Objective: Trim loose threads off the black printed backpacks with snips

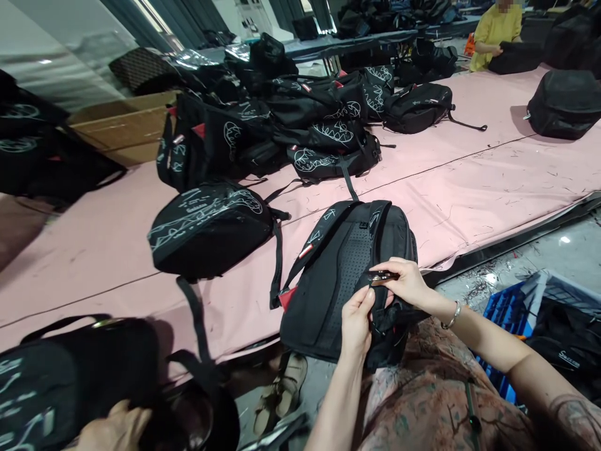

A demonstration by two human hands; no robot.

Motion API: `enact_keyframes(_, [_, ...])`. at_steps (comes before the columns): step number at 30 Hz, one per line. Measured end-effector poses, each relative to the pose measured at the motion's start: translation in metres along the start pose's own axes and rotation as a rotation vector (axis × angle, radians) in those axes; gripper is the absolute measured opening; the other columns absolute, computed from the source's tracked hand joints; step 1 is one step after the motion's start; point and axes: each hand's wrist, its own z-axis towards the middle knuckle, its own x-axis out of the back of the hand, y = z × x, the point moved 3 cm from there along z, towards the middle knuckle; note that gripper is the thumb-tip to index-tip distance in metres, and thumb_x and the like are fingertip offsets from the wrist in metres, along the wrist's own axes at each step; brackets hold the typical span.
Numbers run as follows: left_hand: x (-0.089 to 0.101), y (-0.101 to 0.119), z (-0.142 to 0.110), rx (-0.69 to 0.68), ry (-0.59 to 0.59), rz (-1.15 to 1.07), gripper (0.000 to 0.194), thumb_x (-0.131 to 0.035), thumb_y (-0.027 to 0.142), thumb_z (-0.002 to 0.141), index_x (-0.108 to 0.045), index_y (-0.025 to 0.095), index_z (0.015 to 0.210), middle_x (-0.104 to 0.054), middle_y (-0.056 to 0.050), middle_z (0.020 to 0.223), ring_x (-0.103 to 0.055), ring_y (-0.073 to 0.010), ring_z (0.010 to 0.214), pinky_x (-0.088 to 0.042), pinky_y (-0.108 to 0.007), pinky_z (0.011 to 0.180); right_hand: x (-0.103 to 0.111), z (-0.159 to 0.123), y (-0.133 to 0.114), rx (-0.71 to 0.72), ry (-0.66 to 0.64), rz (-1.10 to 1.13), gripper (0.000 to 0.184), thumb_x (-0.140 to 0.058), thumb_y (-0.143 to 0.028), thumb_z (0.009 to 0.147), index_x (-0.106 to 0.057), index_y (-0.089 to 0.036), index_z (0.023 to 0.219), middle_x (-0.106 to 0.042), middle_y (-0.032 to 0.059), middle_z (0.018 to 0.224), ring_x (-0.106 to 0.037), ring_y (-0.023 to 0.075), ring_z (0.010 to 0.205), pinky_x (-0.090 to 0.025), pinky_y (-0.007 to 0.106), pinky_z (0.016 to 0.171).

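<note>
A black backpack point(338, 275) lies back-panel up at the near edge of the pink table point(469, 181), partly on my lap. My left hand point(357, 322) pinches a strap at the backpack's lower right side. My right hand point(406, 282) is closed round small metal snips point(381, 276), their tip touching the same strap just above my left fingers.
Another printed black backpack point(209, 225) lies to the left, and a heap of several more point(300, 119) sits behind it. A co-worker's hand point(113, 429) rests on a bag at bottom left. A person in yellow point(495, 31) works far back. A blue crate point(509, 319) stands at right.
</note>
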Motion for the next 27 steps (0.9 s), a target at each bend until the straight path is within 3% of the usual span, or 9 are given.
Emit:
enact_keyframes(4, [0.002, 0.002, 0.001, -0.045, 0.014, 0.001, 0.030, -0.078, 0.026, 0.055, -0.070, 0.013, 0.081, -0.071, -0.004, 0.078, -0.067, -0.0185, 0.072, -0.054, -0.027, 0.068, -0.004, 0.002, -0.013, 0.098, -0.025, -0.105, 0.020, -0.051, -0.007, 0.075, -0.068, -0.017, 0.078, -0.057, 0.0009, 0.067, -0.053, 0.0119, 0.064, -0.039, 0.022, 0.057])
enact_keyframes(10, [0.010, -0.001, 0.005, 0.006, -0.015, -0.082, 0.032, -0.076, 0.026, 0.059, -0.067, 0.012, 0.086, -0.071, -0.006, 0.077, -0.067, -0.0213, 0.076, -0.055, -0.032, 0.072, 0.008, -0.009, -0.020, 0.013, -0.091, 0.214, 0.012, -0.057, -0.020, 0.076, -0.059, -0.016, 0.064, -0.052, -0.0028, 0.061, -0.048, 0.0084, 0.052, -0.037, 0.019, 0.049])
enact_keyframes(13, [0.012, -0.003, 0.006, 0.052, -0.027, -0.103, 0.034, -0.075, 0.026, 0.062, -0.064, 0.012, 0.091, -0.071, -0.009, 0.078, -0.068, -0.0235, 0.078, -0.055, -0.036, 0.072, 0.023, -0.011, -0.012, -0.040, -0.008, 0.064, 0.005, -0.059, -0.022, 0.076, -0.058, -0.017, 0.077, -0.058, -0.0012, 0.071, -0.054, 0.0114, 0.064, -0.040, 0.021, 0.057])
enact_keyframes(16, [0.011, -0.004, 0.006, 0.077, -0.046, -0.106, 0.035, -0.074, 0.026, 0.063, -0.063, 0.011, 0.092, -0.071, -0.009, 0.078, -0.068, -0.0248, 0.078, -0.056, -0.039, 0.073, 0.030, -0.011, -0.004, 0.001, -0.021, -0.133, 0.016, -0.055, -0.023, 0.080, -0.055, -0.019, 0.095, -0.061, 0.0023, 0.087, -0.056, 0.0144, 0.076, -0.043, 0.025, 0.067])
enact_keyframes(20, [0.011, -0.003, 0.005, 0.060, -0.049, -0.085, 0.037, -0.074, 0.027, 0.063, -0.062, 0.011, 0.094, -0.071, -0.010, 0.076, -0.068, -0.0258, 0.078, -0.056, -0.039, 0.073, 0.027, -0.010, -0.001, 0.165, -0.102, -0.278, 0.011, -0.050, -0.026, 0.086, -0.056, -0.018, 0.089, -0.060, 0.0039, 0.082, -0.055, 0.0159, 0.075, -0.042, 0.027, 0.070])
enact_keyframes(27, [0.009, -0.001, 0.003, 0.051, -0.063, 0.000, 0.040, -0.071, 0.029, 0.066, -0.061, 0.009, 0.099, -0.071, -0.012, 0.076, -0.068, -0.0266, 0.077, -0.056, -0.039, 0.072, 0.028, 0.001, -0.007, 0.309, -0.194, -0.419, 0.019, -0.046, -0.033, 0.089, -0.057, -0.017, 0.087, -0.060, 0.0051, 0.078, -0.053, 0.0173, 0.075, -0.039, 0.027, 0.068])
